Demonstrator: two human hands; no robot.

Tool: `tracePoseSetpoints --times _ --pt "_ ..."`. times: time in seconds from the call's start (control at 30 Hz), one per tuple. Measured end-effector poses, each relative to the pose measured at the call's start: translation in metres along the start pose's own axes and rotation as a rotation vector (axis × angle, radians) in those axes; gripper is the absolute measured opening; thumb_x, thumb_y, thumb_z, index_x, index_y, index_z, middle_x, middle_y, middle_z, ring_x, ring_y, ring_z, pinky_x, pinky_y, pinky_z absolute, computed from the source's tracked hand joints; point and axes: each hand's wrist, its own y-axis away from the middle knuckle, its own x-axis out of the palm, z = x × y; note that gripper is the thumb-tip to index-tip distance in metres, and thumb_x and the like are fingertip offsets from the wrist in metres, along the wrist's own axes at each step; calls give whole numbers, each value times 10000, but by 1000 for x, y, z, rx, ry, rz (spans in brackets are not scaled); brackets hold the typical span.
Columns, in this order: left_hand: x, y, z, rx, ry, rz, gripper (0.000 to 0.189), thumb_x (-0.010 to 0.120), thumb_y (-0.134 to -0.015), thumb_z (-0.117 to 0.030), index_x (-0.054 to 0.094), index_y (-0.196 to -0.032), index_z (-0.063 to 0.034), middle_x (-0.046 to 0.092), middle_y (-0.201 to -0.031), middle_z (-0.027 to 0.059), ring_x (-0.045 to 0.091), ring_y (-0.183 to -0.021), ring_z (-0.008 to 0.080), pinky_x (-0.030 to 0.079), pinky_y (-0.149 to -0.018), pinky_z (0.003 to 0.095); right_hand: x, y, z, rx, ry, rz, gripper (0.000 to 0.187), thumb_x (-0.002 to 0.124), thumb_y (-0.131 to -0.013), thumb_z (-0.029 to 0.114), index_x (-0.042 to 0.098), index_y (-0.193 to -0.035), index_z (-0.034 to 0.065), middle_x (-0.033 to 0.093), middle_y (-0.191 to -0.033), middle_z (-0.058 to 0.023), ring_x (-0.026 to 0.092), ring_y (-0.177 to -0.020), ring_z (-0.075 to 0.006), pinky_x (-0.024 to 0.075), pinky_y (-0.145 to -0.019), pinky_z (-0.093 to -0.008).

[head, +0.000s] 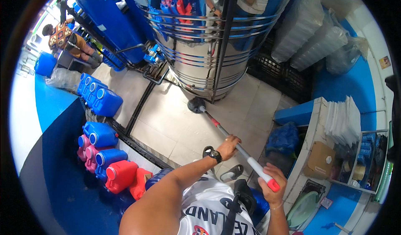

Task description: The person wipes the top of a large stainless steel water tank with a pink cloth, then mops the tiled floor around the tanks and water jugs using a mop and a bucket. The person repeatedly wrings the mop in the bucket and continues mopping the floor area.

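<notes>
A long-handled mop (225, 133) slants across the view, with a grey pole, red fittings and a white grip. Its round dark head (197, 105) is down on the pale tiled floor (163, 122), beside the base of a large shiny ribbed metal tank (200, 69). My left hand (229, 147), below a black wristwatch, is closed around the middle of the pole. Higher up the handle, my right hand (273, 185) grips the white section near its red end cap. The floor mirrors light around the mop head.
Blue jerrycans (106, 101) and red jugs (121, 176) line the left side by a dark floor channel (139, 108). A tiled counter (308, 150) carries a cardboard box (319, 160) at right. Black crates (282, 72) stand behind the tank's right. Another person (67, 40) bends at far left.
</notes>
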Motion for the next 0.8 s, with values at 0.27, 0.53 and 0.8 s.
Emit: tracePoseSetpoints --times 0.27,0.53,0.8 --pt "53 -16 -57 134 144 256 449 736 -791 -7 538 -1188 -79 584 -1177 188 536 -1191 435 425 -1049 546 -39 53 34 273 22 -206 214 768 -735 -20 723 -942 4 737 -1045 -195 732 -1023 -349 568 -945 -442" --pt "65 -43 -52 245 -16 480 406 748 -819 -102 555 -1176 -96 603 -1170 148 580 -1171 392 449 -1038 516 -37 75 29 250 81 -231 247 784 -775 -47 732 -1010 9 739 -1078 -181 726 -1059 -333 566 -960 -409" --pt "52 -60 -31 236 -53 509 323 692 -953 -341 588 -1075 -60 627 -1066 179 614 -1048 409 490 -919 500 -5 70 16 96 75 -178 233 820 -770 -12 728 -982 18 734 -1046 -160 733 -1018 -317 583 -902 -394"
